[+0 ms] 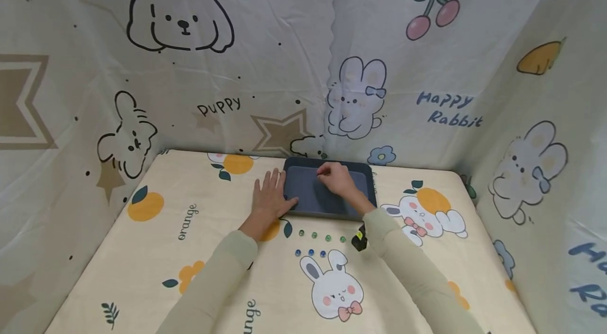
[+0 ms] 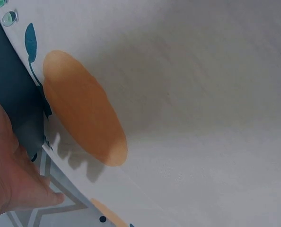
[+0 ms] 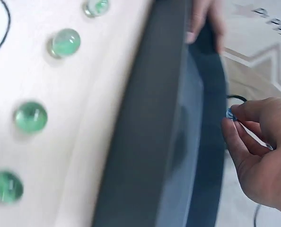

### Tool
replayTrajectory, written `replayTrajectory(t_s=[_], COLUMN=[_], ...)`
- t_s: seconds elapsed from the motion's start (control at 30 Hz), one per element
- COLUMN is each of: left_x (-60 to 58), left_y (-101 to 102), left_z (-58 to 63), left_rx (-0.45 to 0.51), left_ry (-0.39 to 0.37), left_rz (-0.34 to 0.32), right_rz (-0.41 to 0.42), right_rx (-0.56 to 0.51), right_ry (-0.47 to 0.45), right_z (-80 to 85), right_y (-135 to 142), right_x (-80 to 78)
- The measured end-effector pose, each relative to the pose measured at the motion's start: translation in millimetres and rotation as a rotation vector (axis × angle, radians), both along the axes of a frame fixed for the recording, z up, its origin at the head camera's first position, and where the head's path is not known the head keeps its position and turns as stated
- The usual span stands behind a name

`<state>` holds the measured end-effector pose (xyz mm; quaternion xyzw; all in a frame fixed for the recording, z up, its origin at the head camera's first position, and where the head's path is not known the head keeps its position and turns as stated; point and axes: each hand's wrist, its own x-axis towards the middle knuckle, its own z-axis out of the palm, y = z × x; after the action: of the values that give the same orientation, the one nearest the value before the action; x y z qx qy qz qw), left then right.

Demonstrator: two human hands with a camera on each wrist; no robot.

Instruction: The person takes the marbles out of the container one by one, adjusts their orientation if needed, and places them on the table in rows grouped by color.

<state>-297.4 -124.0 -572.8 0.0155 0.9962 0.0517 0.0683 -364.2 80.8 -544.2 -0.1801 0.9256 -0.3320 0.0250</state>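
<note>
Over the dark grey rectangular tray (image 1: 308, 199), my right hand (image 1: 338, 178) pinches a small blue glass marble (image 3: 231, 114) between thumb and fingertips. My left hand (image 1: 271, 198) lies at the tray's left side with its fingers extended and spread, the thumb over the tray's edge. On the cloth in front of the tray, several green marbles (image 1: 328, 238) form a row. Nearer to me is a row of three blue marbles (image 1: 310, 253). The right wrist view shows the green marbles (image 3: 31, 117) close up, beside the tray's long wall (image 3: 136, 118).
A pale yellow cloth (image 1: 213, 265) with printed oranges and rabbits covers the table. Printed curtains (image 1: 284, 49) hang behind and at both sides, close to the tray's back edge. A small black object (image 1: 359, 239) with a yellow-green patch shows beside the right sleeve.
</note>
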Motion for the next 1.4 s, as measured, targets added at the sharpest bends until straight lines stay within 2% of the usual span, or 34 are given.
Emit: replayTrajectory(t_s=[0.2,0.33,0.43,0.6,0.8,1.03,1.2,1.4], left_x=[-0.1,0.3,0.0,-1.4,-0.5,1.3,1.3,-0.6], left_y=[1,1,1,0,1,1,1,1], left_z=[-3.1,-0.7,1.9,2.6,0.2,3.8,4.1,0.1], left_rx=[0.016,0.022,0.020,0.019,0.025,0.014,0.019,0.006], left_ry=[0.000,0.007,0.015,0.009,-0.002,0.003,0.002,-0.005], left_rz=[-0.003,-0.004,-0.008,-0.013,-0.008,-0.006,-0.003,-0.001], right_rz=[-0.029,-0.052,-0.064,-0.037,-0.005,0.011,0.032,0.044], right_rx=[-0.100,-0.139,-0.142,-0.127,-0.178,-0.215,-0.211,-0.202], right_ry=[-0.031,-0.026,-0.015,-0.014,-0.077,-0.167,-0.184,-0.191], right_z=[17.4,25.5,28.3,28.0,18.5,-1.7,-16.1,-29.0], right_y=[37,56,68,80,89,88,87,87], right_x=[16.1,30.9,42.1,63.5,97.8,134.8,149.2,159.0])
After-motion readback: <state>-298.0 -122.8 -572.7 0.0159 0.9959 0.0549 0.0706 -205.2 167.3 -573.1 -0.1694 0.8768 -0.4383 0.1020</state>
